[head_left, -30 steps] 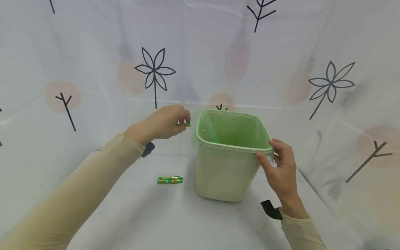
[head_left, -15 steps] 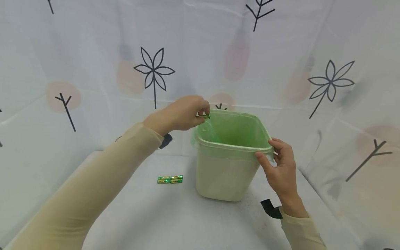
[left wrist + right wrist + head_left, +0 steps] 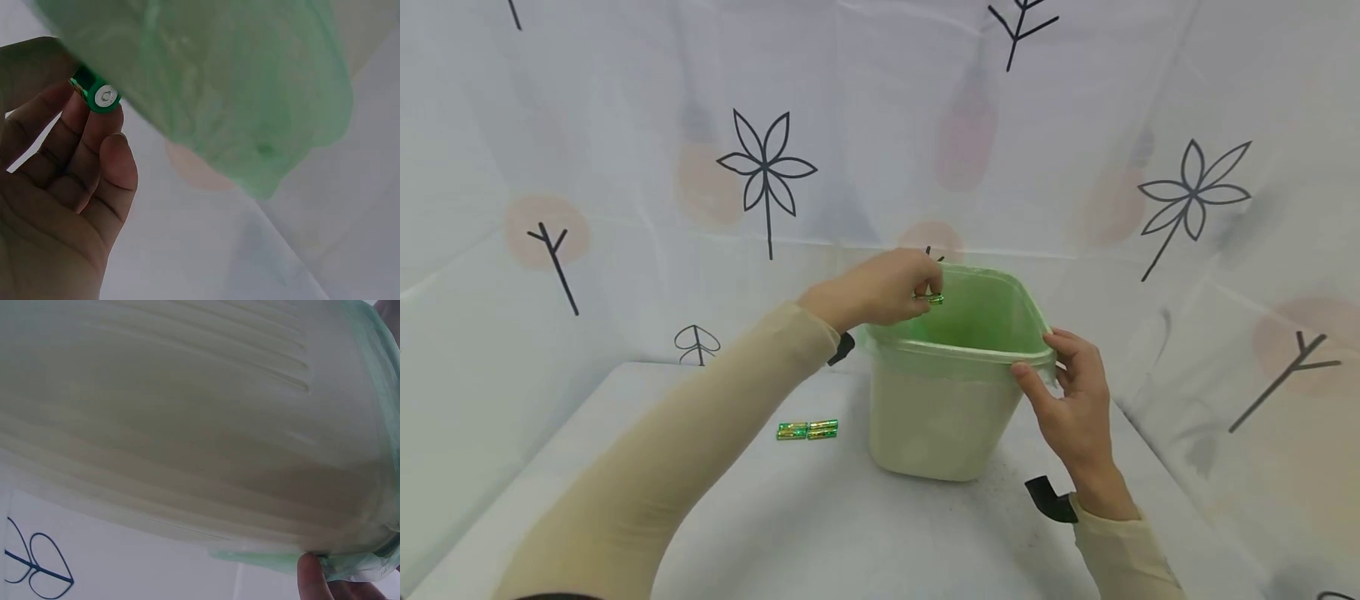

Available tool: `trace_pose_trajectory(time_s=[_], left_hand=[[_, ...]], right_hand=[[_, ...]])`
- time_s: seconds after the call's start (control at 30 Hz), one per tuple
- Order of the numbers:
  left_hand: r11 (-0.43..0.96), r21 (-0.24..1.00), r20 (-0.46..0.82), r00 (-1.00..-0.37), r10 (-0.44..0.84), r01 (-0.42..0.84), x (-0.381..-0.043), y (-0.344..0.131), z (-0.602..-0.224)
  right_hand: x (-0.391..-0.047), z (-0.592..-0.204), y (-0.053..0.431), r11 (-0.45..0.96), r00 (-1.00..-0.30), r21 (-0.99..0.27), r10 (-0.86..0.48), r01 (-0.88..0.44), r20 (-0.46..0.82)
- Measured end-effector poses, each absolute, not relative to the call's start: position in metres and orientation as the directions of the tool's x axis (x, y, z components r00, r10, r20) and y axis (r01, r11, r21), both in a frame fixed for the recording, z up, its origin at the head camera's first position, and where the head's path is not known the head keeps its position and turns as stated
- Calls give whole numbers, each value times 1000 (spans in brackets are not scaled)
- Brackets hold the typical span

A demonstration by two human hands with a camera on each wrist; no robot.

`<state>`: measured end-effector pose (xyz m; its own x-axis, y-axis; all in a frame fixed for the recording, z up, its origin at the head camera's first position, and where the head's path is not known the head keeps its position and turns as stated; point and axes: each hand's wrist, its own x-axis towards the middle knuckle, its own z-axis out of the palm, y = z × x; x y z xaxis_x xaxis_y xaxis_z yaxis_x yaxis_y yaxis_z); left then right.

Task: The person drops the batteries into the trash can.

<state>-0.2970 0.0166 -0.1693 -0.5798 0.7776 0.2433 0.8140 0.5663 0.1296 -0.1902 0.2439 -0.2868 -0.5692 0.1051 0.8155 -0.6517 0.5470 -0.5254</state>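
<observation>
My left hand (image 3: 887, 287) pinches a small green-and-gold battery (image 3: 936, 299) over the left part of a bin's opening. The left wrist view shows the silver end of this battery (image 3: 105, 97) between thumb and fingers. The pale green bin (image 3: 932, 417) stands upright, lined with a thin green plastic bag (image 3: 250, 81) folded over its rim. At the bin's right front corner, my right hand (image 3: 1078, 408) grips the rim and bag, thumb on the front and fingers round the side. The bin's floor is hidden in every view.
Several more green-and-gold batteries (image 3: 822, 428) lie grouped on the white table (image 3: 790, 533), left of the bin. Behind and beside the table hangs a white cloth (image 3: 865, 125) printed with plants.
My left hand has moved right with the battery, from outside the bin's left edge to over its opening. The right hand keeps its grip on the rim, and the batteries on the table stay put.
</observation>
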Motion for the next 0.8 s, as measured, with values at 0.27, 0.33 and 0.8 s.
trace_pose_trajectory(time_s=[0.27,0.33,0.8], left_hand=[[581,123,207,-594,777,804,-305,33,-180],[582,120,197,-594,780,804,-308,37,-183],[548,119,160,-561,812,828,-317,52,-200]], right_hand=[[-190,-287,243,548,-580,-534,107,-644,808],[-190,-287,243,551,-577,-531,106,-644,810],[-190,-288,244,550,-577,-534,113,-642,809]])
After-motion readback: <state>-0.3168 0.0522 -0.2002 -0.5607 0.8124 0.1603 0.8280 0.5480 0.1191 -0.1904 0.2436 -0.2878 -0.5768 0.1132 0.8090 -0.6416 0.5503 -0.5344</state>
